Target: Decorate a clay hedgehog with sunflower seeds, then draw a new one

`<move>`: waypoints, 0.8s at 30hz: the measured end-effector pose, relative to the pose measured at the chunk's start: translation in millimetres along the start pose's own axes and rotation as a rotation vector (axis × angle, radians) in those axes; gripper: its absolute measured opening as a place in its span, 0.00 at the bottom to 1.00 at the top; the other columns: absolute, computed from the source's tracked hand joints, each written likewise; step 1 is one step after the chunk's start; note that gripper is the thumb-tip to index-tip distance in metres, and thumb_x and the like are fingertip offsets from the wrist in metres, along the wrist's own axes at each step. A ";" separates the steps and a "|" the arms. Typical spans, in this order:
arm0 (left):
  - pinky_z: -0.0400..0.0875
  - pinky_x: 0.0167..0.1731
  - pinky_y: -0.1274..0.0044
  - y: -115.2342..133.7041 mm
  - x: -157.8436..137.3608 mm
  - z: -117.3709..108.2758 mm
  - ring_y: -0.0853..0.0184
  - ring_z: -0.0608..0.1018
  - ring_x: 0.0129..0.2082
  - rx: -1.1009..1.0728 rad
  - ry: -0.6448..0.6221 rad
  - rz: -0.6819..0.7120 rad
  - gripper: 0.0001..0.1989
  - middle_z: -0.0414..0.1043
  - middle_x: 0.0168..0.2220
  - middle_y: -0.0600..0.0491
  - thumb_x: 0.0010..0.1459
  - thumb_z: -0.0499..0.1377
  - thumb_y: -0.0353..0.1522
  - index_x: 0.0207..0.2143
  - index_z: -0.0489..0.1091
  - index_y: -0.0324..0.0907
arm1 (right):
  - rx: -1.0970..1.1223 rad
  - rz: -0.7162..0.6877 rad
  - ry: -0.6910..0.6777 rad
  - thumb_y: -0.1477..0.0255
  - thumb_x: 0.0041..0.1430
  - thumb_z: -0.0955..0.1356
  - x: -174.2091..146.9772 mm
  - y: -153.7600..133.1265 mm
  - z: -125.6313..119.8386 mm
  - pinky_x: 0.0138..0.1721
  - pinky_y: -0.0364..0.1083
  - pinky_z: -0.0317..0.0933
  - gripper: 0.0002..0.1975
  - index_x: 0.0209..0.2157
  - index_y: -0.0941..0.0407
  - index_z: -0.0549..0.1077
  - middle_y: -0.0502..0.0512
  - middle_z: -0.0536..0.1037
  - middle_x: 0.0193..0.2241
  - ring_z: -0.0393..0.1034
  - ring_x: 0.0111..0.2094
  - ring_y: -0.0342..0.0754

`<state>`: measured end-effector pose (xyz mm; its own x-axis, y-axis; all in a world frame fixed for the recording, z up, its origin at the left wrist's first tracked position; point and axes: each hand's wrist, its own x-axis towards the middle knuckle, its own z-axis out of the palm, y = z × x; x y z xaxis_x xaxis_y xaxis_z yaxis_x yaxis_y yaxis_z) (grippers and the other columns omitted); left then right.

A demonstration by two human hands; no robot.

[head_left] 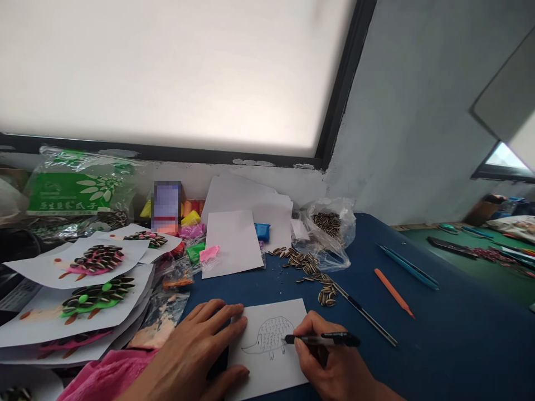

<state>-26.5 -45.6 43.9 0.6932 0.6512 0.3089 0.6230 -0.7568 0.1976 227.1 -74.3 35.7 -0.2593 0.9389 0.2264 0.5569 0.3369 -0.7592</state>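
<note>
A white sheet of paper [276,373] lies on the dark blue tabletop, with a line drawing of a hedgehog [273,337] on it. Short marks fill the hedgehog's back, and its pointed snout faces left. My left hand [192,351] rests along the sheet's left edge, fingers spread and holding nothing. A black pen [321,338] is pinched in my right hand [334,362], lying nearly level with its dark end at the right part of the drawing. Whether that end touches the paper I cannot tell.
Sunflower seeds [298,262] lie loose behind the sheet, beside a clear bag of seeds [328,223]. To the right are an orange pen [393,292], blue tweezers [409,267] and a metal rod [363,314]. Finished seed hedgehogs on paper [100,259] and a pink cloth [108,373] crowd the left.
</note>
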 end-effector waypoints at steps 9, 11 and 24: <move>0.76 0.41 0.62 -0.5 -1.5 0.0 0.50 0.76 0.46 -0.007 -0.014 -0.001 0.16 0.75 0.52 0.47 0.57 0.63 0.38 0.47 0.73 0.44 | 0.053 0.035 -0.021 0.69 0.58 0.63 0.0 -0.6 0.1 0.19 0.40 0.52 0.06 0.28 0.53 0.62 0.45 0.63 0.19 0.58 0.18 0.41; 0.76 0.41 0.63 0.3 -1.6 -0.4 0.51 0.76 0.45 -0.018 -0.014 -0.003 0.15 0.76 0.51 0.47 0.57 0.63 0.38 0.47 0.73 0.45 | 0.064 0.045 -0.036 0.69 0.58 0.63 -0.3 -1.2 -0.6 0.18 0.40 0.52 0.06 0.28 0.53 0.62 0.45 0.63 0.19 0.58 0.18 0.41; 0.76 0.41 0.65 0.1 -0.6 0.6 0.52 0.77 0.45 0.007 0.007 -0.003 0.15 0.76 0.52 0.48 0.57 0.62 0.39 0.47 0.73 0.45 | -0.025 0.024 0.026 0.70 0.60 0.62 0.2 2.9 0.3 0.20 0.40 0.52 0.05 0.29 0.54 0.63 0.45 0.64 0.19 0.59 0.18 0.42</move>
<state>-26.6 -46.1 43.1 0.6889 0.6527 0.3153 0.6272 -0.7548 0.1923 228.4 -73.2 33.3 -0.2250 0.9483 0.2239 0.5824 0.3151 -0.7493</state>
